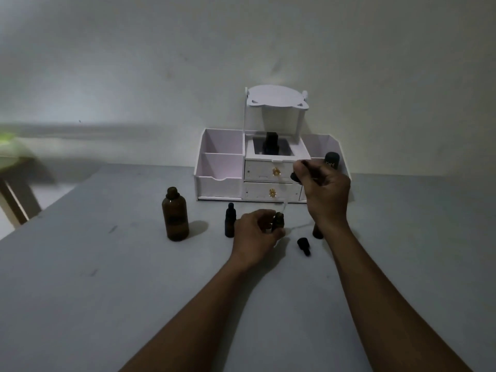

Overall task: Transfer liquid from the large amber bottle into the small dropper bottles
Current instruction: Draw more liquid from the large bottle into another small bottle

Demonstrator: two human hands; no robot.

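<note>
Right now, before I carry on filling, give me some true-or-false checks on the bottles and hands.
1. The large amber bottle stands upright on the table, uncapped. True.
2. The left hand lies flat and holds nothing. False: it grips a small bottle standing on the table.
3. The right hand holds a dropper, its tip pointing down toward that small bottle. True.
4. The loose dropper cap is screwed onto the large amber bottle. False: it lies on its side on the table.
</note>
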